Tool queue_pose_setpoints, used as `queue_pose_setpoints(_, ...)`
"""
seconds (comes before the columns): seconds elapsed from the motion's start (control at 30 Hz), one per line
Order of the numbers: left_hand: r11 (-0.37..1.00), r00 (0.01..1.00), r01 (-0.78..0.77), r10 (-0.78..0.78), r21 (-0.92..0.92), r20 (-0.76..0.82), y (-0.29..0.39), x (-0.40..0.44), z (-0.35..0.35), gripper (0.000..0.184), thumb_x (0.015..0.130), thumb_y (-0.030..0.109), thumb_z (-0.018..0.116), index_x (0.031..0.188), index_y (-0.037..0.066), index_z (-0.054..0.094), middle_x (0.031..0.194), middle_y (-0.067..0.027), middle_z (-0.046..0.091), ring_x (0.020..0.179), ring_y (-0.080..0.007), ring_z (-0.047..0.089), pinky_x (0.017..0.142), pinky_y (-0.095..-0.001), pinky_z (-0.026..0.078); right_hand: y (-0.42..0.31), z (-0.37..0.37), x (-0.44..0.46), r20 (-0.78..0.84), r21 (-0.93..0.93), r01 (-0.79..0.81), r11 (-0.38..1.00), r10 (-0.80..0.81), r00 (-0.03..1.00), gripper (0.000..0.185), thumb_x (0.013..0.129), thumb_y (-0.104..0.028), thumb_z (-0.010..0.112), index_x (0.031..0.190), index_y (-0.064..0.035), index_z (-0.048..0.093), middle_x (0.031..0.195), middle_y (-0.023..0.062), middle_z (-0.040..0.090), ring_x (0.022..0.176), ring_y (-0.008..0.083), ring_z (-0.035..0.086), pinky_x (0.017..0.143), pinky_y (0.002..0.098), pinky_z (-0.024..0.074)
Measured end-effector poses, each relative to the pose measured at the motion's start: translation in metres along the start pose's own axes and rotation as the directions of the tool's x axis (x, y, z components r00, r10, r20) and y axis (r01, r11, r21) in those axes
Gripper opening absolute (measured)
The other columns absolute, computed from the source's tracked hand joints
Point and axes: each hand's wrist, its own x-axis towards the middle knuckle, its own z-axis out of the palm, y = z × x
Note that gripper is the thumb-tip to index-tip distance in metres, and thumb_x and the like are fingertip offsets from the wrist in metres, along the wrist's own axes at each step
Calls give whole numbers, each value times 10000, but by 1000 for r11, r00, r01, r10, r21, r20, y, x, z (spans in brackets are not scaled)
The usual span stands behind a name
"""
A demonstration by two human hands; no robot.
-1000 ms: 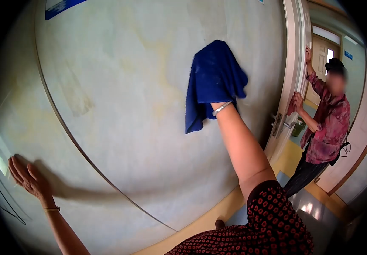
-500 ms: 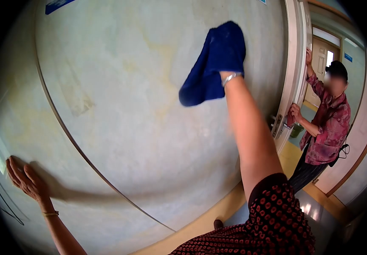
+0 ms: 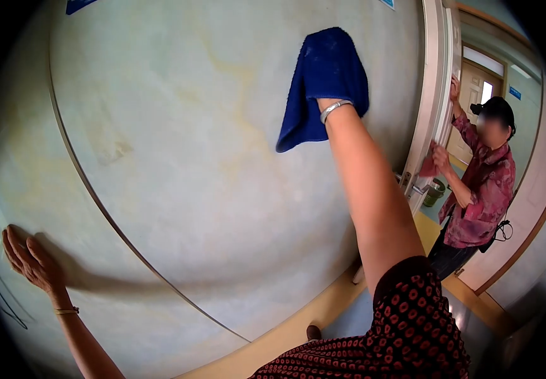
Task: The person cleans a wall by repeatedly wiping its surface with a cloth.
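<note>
My right hand is covered by a dark blue cloth (image 3: 314, 76), which lies against the pale, marbled wall panel (image 3: 178, 158). Only the wrist, with a silver bracelet, shows below the cloth, so the fingers are hidden. One corner of the cloth hangs down to the left. At the lower left, my left hand (image 3: 36, 262) rests flat on the wall with its fingers stretched out and holds nothing. Yellowish stains (image 3: 241, 95) run down the panel to the left of the cloth.
On the right, a co-worker (image 3: 485, 183) stands at a door frame (image 3: 434, 82), one hand on it and a reddish cloth (image 3: 429, 167) in the other. A door handle (image 3: 419, 189) sticks out near that cloth. Behind stands a green bin (image 3: 434, 192). A dark seam (image 3: 105, 211) divides the wall.
The blue cloth has shifted slightly on the wall, and its loose corner hangs more steeply. My left hand stays on the wall. The co-worker's cloth hand has risen a little along the frame.
</note>
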Motion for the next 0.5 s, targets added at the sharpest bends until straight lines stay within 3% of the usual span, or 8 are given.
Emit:
queue_pose_setpoints(0.07, 1000, 1000, 7, -7, -2, -1, -7, -3, 3, 433, 865, 325, 343, 1209, 66, 386, 1240, -98, 381, 1153, -259, 319, 956, -365, 224, 1, 14, 3, 204, -556, 340, 758, -271, 941, 219, 770, -157, 429, 868, -31, 579, 903, 150, 579, 862, 248, 539, 809, 346, 390)
queue_pose_setpoints(0.13, 1000, 1000, 21, -21, 2, -9, -9, -6, 5, 431, 865, 323, 344, 1208, 67, 387, 1238, -99, 383, 1152, -258, 321, 955, -364, 225, 9, 32, 5, -44, -417, 330, 847, -381, 924, 175, 695, -167, 480, 623, -51, 589, 715, 141, 582, 718, 271, 553, 645, 348, 420)
queue_pose_setpoints(0.17, 1000, 1000, 28, -28, 0, -13, -9, -7, 6, 428, 865, 320, 344, 1207, 67, 389, 1238, -99, 384, 1151, -260, 323, 955, -364, 226, 8, 34, 11, -433, -534, 460, 709, -697, 572, 187, 700, -167, 470, 602, -43, 569, 691, 151, 570, 706, 289, 541, 635, 359, 413)
queue_pose_setpoints(0.23, 1000, 1000, 28, -28, -3, -1, -6, -5, 4, 424, 866, 316, 345, 1207, 68, 390, 1237, -98, 384, 1149, -261, 325, 954, -365, 227, 21, 24, 17, -298, -70, 310, 948, -316, 901, 232, 728, -187, 434, 609, -32, 558, 691, 163, 558, 722, 316, 527, 640, 373, 406)
queue_pose_setpoints(0.3, 1000, 1000, 23, -23, -16, 15, -3, -4, 0, 423, 866, 314, 346, 1208, 68, 387, 1241, -101, 379, 1153, -262, 321, 954, -364, 228, 22, 25, 15, -368, 112, 308, 945, -248, 896, 210, 698, -184, 465, 576, -39, 555, 656, 156, 559, 676, 310, 536, 614, 373, 411)
queue_pose_setpoints(0.4, 999, 999, 32, -32, 4, 22, -10, -8, 3, 424, 867, 315, 344, 1209, 67, 386, 1242, -105, 376, 1151, -264, 322, 954, -363, 228, 7, 27, 11, -33, -557, 408, 723, -511, 859, 184, 680, -165, 477, 565, -44, 554, 643, 146, 566, 649, 294, 543, 599, 356, 417)
queue_pose_setpoints(0.47, 999, 999, 36, -36, 0, 1, -9, -10, 4, 424, 868, 317, 342, 1208, 68, 387, 1242, -106, 376, 1151, -264, 322, 954, -361, 229, -12, 28, 6, 83, -541, 204, 816, -189, 978, 166, 676, -155, 468, 612, -45, 575, 688, 146, 579, 717, 287, 547, 656, 370, 414)
queue_pose_setpoints(0.5, 1000, 1000, 22, -22, -7, -5, -10, -9, 5, 424, 869, 319, 340, 1208, 69, 388, 1242, -107, 376, 1152, -263, 321, 953, -360, 229, -7, 27, 7, -111, -433, 296, 851, -376, 920, 165, 679, -152, 466, 611, -46, 573, 691, 149, 577, 706, 287, 545, 651, 376, 411)
